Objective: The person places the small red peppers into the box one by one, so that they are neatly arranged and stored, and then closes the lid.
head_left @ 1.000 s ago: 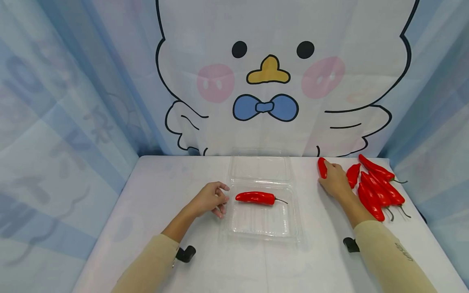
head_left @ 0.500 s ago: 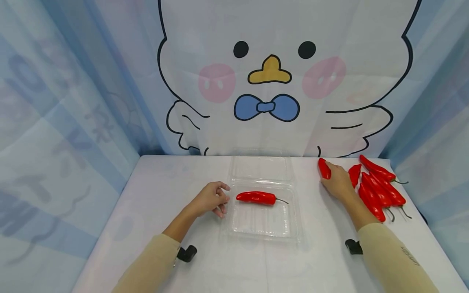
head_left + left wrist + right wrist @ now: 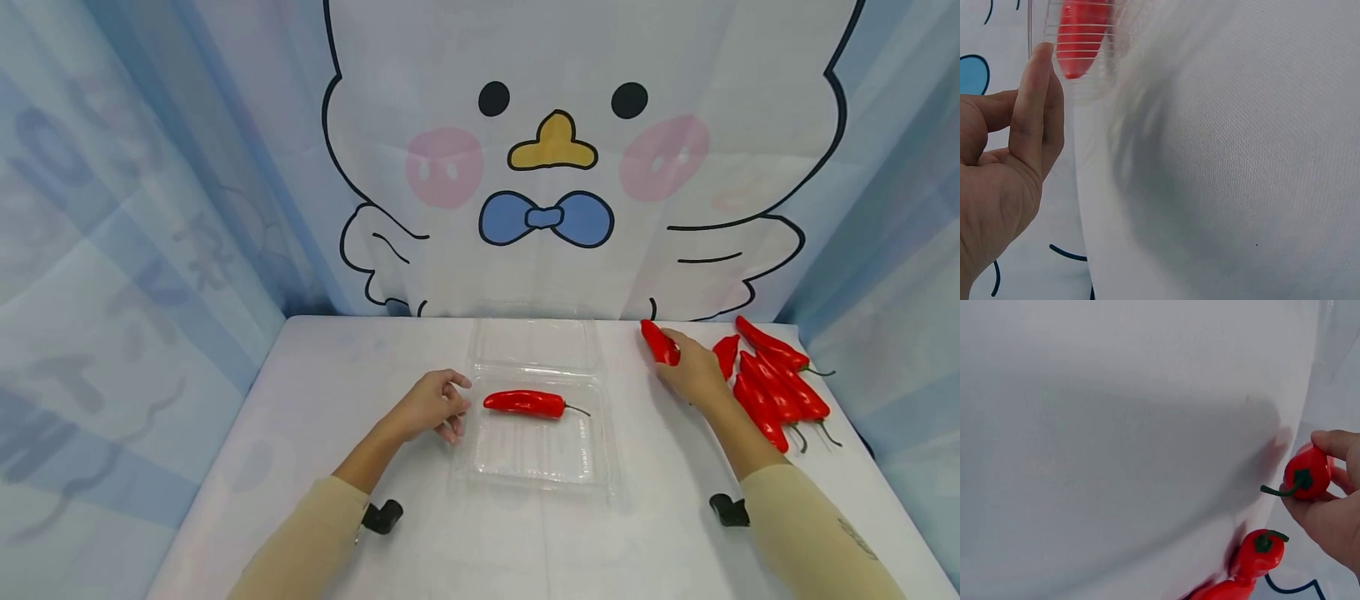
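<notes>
My right hand (image 3: pixel 692 368) holds a red chili pepper (image 3: pixel 660 342) near the table's far edge. In the right wrist view that pepper (image 3: pixel 1307 475) sits between thumb and fingers, its green stem toward the camera. Another red chili pepper (image 3: pixel 523 404) lies crosswise in a clear plastic clamshell box (image 3: pixel 525 460), whose lid (image 3: pixel 534 343) is folded back. Beside the box's left wall is my left hand (image 3: pixel 433 407), its fingers loosely bent and gripping nothing. The left wrist view has the fingertips at the box wall; whether they touch it I cannot tell.
Several more red chili peppers (image 3: pixel 776 392) lie in a cluster on the right of the white table (image 3: pixel 360 358). A curtain (image 3: pixel 540 275) with a cartoon print hangs behind the table. Black wrist mounts (image 3: pixel 382 517) show below both forearms.
The pepper in my right hand has tilted, its tip swinging left and a little up. My left hand and the box have stayed in place.
</notes>
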A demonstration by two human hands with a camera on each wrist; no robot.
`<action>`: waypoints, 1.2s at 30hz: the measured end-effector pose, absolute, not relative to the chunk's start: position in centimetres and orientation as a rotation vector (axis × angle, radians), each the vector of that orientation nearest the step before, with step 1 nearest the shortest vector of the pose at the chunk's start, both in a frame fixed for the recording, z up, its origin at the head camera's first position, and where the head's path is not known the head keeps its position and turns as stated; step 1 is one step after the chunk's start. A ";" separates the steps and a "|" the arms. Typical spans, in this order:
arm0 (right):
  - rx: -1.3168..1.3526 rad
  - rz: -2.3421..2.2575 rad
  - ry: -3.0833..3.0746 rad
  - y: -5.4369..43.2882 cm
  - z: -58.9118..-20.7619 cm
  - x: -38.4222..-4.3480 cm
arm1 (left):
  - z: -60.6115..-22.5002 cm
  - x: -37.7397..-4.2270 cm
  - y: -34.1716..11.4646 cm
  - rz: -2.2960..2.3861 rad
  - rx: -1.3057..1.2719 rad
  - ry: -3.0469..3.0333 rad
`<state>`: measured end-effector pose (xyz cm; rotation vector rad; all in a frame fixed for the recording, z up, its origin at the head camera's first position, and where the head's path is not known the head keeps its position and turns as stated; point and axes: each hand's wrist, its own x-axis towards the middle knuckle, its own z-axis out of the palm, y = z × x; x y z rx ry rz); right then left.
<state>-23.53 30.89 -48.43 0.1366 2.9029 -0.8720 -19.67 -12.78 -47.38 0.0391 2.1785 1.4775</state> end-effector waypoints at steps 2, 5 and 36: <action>0.134 -0.879 2.907 30.7 -48.2 -23.3 | -47.4 -19.7 -12.8 1.473 0.042 2.182; 0.126 -0.881 2.920 30.4 -47.9 -23.1 | -47.4 -19.7 -12.8 1.472 0.046 2.178; -0.162 -1.047 2.979 27.5 -42.5 -19.0 | -47.3 -19.9 -12.9 1.448 0.061 2.184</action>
